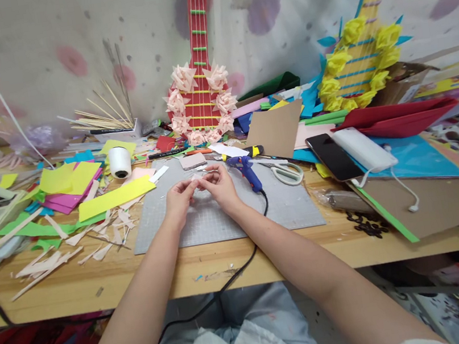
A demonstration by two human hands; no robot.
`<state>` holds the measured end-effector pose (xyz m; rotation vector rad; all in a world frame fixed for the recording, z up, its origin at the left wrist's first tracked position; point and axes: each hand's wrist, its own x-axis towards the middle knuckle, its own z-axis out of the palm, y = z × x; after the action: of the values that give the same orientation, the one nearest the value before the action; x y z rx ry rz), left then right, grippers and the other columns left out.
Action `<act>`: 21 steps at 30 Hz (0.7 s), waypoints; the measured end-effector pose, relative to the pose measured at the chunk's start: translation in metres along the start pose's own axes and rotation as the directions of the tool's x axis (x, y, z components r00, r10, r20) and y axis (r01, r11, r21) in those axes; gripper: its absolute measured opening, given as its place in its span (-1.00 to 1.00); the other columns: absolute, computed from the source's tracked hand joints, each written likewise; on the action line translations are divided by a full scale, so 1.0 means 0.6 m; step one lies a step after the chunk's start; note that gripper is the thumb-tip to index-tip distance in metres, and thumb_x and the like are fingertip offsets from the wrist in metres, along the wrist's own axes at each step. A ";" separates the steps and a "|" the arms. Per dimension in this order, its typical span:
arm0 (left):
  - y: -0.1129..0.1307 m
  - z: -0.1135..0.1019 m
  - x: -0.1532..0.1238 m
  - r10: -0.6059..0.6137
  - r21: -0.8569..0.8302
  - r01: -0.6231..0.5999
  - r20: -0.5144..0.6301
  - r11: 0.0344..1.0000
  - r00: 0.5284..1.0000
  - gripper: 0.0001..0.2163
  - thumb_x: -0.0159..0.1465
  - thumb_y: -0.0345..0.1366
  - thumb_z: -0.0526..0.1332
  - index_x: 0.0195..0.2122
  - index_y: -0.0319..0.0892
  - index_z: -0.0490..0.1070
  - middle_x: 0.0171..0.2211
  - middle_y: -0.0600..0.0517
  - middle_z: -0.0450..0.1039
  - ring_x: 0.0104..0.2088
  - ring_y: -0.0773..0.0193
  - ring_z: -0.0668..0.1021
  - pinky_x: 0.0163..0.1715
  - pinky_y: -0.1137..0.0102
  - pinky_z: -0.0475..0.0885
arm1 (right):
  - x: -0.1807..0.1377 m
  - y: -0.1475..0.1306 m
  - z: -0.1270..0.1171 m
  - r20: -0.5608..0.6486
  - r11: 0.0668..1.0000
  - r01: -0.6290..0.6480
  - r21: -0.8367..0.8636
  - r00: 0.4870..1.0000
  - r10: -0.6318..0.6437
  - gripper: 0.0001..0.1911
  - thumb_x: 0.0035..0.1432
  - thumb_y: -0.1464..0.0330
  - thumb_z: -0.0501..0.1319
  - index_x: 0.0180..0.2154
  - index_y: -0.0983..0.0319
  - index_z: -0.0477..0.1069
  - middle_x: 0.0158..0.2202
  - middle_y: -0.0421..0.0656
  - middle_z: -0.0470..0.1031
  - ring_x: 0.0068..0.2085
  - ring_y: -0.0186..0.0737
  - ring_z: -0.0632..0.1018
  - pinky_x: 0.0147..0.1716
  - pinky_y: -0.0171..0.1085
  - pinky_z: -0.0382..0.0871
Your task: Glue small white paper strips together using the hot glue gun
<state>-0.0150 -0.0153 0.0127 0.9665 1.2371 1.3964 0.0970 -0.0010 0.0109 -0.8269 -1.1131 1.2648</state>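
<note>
My left hand (pixel 181 200) and my right hand (pixel 219 186) meet above the grey cutting mat (pixel 220 228). Both sets of fingertips pinch a small pale pink piece (pixel 197 180), apparently paper; the fingers cover most of it. Just right of my right hand lies a blue glue gun (pixel 248 170), its black cord running down over the table edge. Beyond it are scissors with pale handles (pixel 290 174). Behind my hands, a small pinkish block (pixel 193 161) rests at the mat's back edge.
Pale paper scraps (pixel 110 227) and yellow sheets (pixel 116 197) cover the left side, near a white cylinder (pixel 120 162). A red paper guitar with pink flowers (pixel 201 104) leans at the back. A phone (pixel 333 156) and white power bank (pixel 364 149) lie right.
</note>
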 end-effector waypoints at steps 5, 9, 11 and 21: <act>-0.002 -0.001 0.000 0.020 0.015 -0.020 -0.029 1.000 0.999 -0.70 -0.19 -0.12 0.35 -0.53 -0.26 0.42 -0.64 0.11 0.33 -0.68 0.52 0.22 -0.67 0.52 0.13 | 0.000 0.004 0.001 0.044 0.998 -0.035 0.051 0.999 0.032 -0.56 -0.23 0.31 0.31 -0.30 0.17 0.13 -0.55 -0.37 0.32 -0.50 -0.40 0.45 -0.43 -0.32 0.41; -0.003 0.000 -0.002 0.035 -0.013 -0.035 -0.037 0.999 0.999 -0.69 -0.19 -0.13 0.35 -0.52 -0.25 0.43 -0.66 0.14 0.29 -0.69 0.54 0.19 -0.68 0.53 0.10 | 0.001 0.003 -0.001 0.079 0.995 -0.056 0.085 0.996 0.049 -0.55 -0.23 0.29 0.30 -0.28 0.19 0.14 -0.53 -0.35 0.33 -0.48 -0.39 0.47 -0.43 -0.32 0.40; -0.003 0.000 -0.003 0.041 -0.018 -0.041 -0.025 0.999 0.999 -0.71 -0.17 -0.13 0.34 -0.51 -0.25 0.43 -0.66 0.14 0.29 -0.69 0.54 0.19 -0.68 0.53 0.09 | 0.000 0.002 -0.002 0.086 0.995 -0.055 0.081 0.995 0.048 -0.55 -0.22 0.28 0.30 -0.28 0.18 0.14 -0.52 -0.35 0.33 -0.47 -0.39 0.47 -0.42 -0.32 0.40; 0.001 -0.001 -0.006 0.046 -0.046 -0.045 0.020 0.998 0.999 -0.74 -0.16 -0.18 0.34 -0.46 -0.23 0.48 -0.60 0.11 0.36 -0.66 0.53 0.20 -0.66 0.52 0.09 | 0.000 0.003 -0.002 0.070 0.999 -0.029 0.038 0.997 0.026 -0.54 -0.24 0.27 0.32 -0.28 0.17 0.15 -0.51 -0.34 0.36 -0.46 -0.40 0.45 -0.42 -0.33 0.39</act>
<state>-0.0148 -0.0186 0.0134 0.9812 1.1691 1.4407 0.0976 -0.0007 0.0087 -0.7766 -1.1318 1.3429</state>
